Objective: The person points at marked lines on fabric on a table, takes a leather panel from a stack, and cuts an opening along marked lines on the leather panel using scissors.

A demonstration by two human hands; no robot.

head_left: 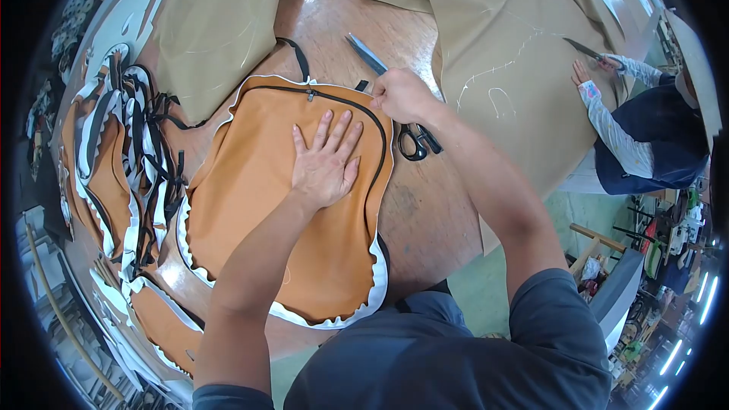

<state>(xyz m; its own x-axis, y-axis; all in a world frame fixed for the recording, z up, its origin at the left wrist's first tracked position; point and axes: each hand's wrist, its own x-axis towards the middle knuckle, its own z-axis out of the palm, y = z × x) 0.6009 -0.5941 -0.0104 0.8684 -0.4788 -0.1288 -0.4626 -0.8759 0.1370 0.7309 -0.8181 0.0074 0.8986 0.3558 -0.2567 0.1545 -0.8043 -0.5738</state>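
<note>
My left hand [326, 159] lies flat on an orange-tan leather-like cover [258, 175], its fingers spread. The cover has a white ruffled border and a black zipper [380, 144] curving along its top and right side, with a zipper pull [310, 94] near the top. My right hand [402, 96] is closed at the cover's upper right edge; what its fingers pinch is hidden. A pair of scissors [367, 53] lies partly behind that hand, blades toward the upper left. Their black handles [414, 144] show below the hand.
Olive-brown fabric [516, 68] with chalk marks spreads over the table's right side; more brown fabric [220, 30] lies upper left. Sewn orange and white pieces [114, 167] with black straps are heaped at left. Across the fabric, a co-worker [638, 121] holds a long blade-like tool [583, 48].
</note>
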